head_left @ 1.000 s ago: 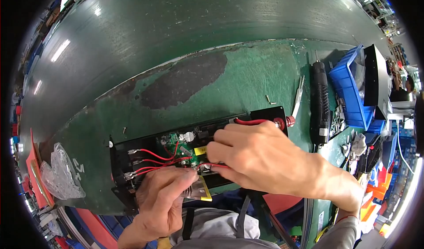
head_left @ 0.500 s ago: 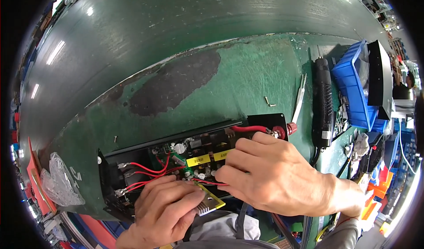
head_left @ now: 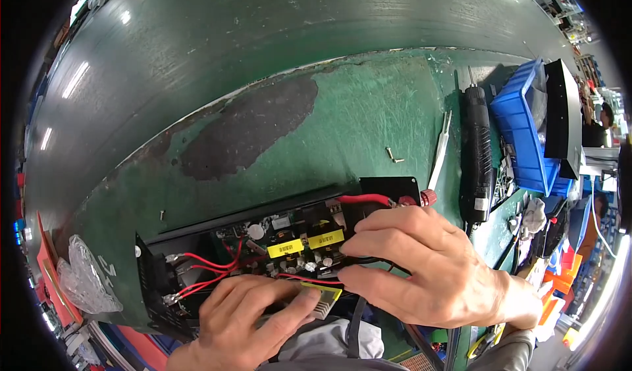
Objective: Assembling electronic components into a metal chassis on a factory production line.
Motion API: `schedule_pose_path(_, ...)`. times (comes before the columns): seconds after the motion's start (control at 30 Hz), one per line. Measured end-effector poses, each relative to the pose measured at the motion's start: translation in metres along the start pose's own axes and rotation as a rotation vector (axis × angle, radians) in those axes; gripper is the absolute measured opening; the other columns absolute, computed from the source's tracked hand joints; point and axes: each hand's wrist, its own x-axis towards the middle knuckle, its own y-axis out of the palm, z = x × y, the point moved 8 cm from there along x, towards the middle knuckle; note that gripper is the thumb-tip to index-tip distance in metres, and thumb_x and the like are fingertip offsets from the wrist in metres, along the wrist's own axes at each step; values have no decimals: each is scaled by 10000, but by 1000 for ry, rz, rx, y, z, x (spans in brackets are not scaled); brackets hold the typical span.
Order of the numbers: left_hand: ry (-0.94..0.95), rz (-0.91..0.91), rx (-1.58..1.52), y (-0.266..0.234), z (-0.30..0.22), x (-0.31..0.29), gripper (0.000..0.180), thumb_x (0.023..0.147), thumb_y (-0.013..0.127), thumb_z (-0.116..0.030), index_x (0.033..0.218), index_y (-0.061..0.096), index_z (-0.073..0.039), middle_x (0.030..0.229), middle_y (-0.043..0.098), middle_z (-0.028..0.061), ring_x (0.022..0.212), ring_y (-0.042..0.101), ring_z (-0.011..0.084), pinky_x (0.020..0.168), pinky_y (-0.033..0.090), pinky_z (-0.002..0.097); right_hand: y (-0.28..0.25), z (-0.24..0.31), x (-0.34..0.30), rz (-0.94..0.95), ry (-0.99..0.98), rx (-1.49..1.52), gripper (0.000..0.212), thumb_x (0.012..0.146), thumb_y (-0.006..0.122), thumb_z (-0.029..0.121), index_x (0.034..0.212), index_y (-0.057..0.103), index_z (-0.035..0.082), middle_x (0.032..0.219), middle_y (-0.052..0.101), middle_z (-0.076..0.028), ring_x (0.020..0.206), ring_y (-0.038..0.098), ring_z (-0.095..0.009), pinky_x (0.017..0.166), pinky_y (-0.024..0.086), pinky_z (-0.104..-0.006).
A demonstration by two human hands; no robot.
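An open black metal case (head_left: pixel 148 272) with a circuit board inside lies in front of me, its yellow-labelled parts (head_left: pixel 286 248) facing up. My left hand (head_left: pixel 253 318) reaches over its near edge, closed on a finned metal heat sink (head_left: pixel 324 300) with a yellow edge. My right hand (head_left: pixel 428 265) is over the right part of the case. Its thumb and forefinger are apart, dark wire shows between them, and the thumb tip lies at a thin red wire (head_left: pixel 308 279). Thick red wires (head_left: pixel 210 259) run to terminals at the left. The right hand hides part of the board.
Two screws (head_left: pixel 393 155) lie beyond the case, near white tweezers (head_left: pixel 441 148) and a black electric screwdriver (head_left: pixel 476 154). A blue bin (head_left: pixel 523 127) stands at the right with a black panel (head_left: pixel 563 117). A clear plastic bag (head_left: pixel 85 279) lies at the left.
My right thumb and forefinger have spread apart, uncovering more of the board. The heat sink in my left hand has shifted slightly right and tilted. The whole view has shifted slightly.
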Motion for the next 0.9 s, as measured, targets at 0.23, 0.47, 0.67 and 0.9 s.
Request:
schedule_pose_path(0.23,26,15,51,-3,-2,7,405,746,905,-203,1124,774,-141,965,704,22,779,680,224,701,502,368,-2,-3,-1,-34,-30,-102,297,649,849,137,940,800,105,1093,718,-82,1088,689,-301,756,557,-380)
schedule_pose_path(0.47,-2,14,1,-3,1,6,427,737,906,-225,1138,782,-145,966,690,4,780,672,217,700,495,368,-3,-5,-1,-73,-2,-40,287,660,847,104,943,802,101,1079,723,-81,1090,693,-309,739,535,-381)
schedule_pose_path(0.67,-3,137,79,8,-5,20,467,761,890,-215,1208,769,-148,990,694,25,806,666,232,711,501,388,2,-10,-4,-51,44,5,273,719,698,170,957,730,40,1167,660,-113,1208,634,-327,922,507,-414)
schedule_pose_path(0.9,-82,24,-37,5,4,17,232,839,841,-155,1039,736,-107,960,725,54,789,658,264,691,495,394,5,-10,-4,-89,30,-6,283,718,711,169,972,732,46,1164,659,-105,1199,636,-319,905,504,-404)
